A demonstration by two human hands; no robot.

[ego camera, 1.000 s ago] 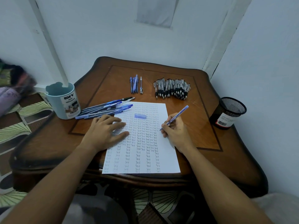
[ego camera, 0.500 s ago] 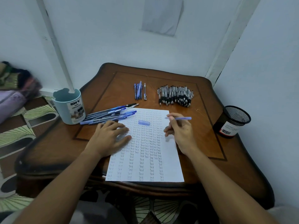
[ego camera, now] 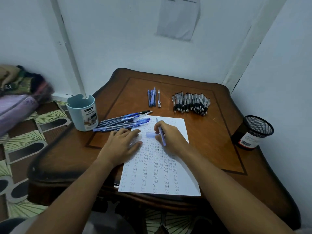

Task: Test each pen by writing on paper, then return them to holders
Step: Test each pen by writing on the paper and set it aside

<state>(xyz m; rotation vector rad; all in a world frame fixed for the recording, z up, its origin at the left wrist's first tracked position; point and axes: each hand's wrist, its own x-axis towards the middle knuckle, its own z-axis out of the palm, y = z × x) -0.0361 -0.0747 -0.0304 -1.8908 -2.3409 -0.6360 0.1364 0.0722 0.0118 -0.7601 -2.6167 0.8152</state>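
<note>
- Wooden counter point(ego camera: 211, 149) with an inlaid border, set in the corner of a pale-walled room; patterned floor point(ego camera: 25, 141) at the left, a sheet taped to the wall point(ego camera: 178, 17) at the back.
- Nearest the viewer: paper point(ego camera: 160, 179), its near edge at the counter's front rim, filled with columns of the word "Test". Judged from this, many pens have been tried.
- Left hand point(ego camera: 121, 146): grip spread, fingers flat, pressing the paper's left edge.
- Right hand point(ego camera: 170, 139): grip pinching a blue pen point(ego camera: 161, 135), tip pointing away over the upper part of the paper; whether the tip touches cannot be told.
- Loose blue cap point(ego camera: 150, 134) on the paper between the hands, just beside the right fingers; recapping is probably the step in hand.
- Beyond the left hand: a fan of blue pens point(ego camera: 121, 122) lying by the light-blue holder point(ego camera: 82, 114), which looks empty.
- Right edge: black mesh holder point(ego camera: 253, 132), no pens seen in it.
- Farther back: a small group of blue pens point(ego camera: 153, 98) and a row of black-grip pens point(ego camera: 190, 104).
- Judgement: no pen is back in a holder, and which groups are tested cannot be told.
</note>
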